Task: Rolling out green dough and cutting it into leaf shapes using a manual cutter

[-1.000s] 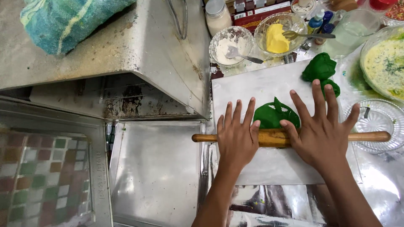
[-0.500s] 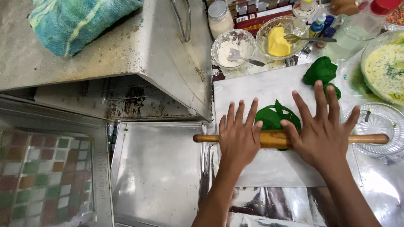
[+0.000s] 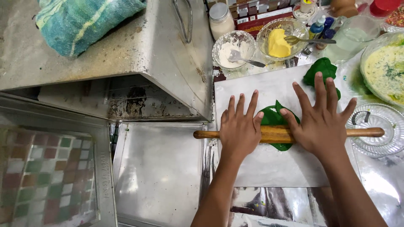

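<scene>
Both palms press flat, fingers spread wide, left hand (image 3: 240,128) and right hand (image 3: 322,122), on a wooden rolling pin (image 3: 275,134) lying across green dough (image 3: 272,118) mid-board. It looks only partly flattened, small and uneven, and another green dough lump (image 3: 322,69) sits unrolled at the board's (image 3: 269,168) far edge.

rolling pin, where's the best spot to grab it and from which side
Grip the rolling pin by its bare ends, from above: it lies flat and level across the green dough, and both hands, left hand and right hand, cover its middle.
</scene>
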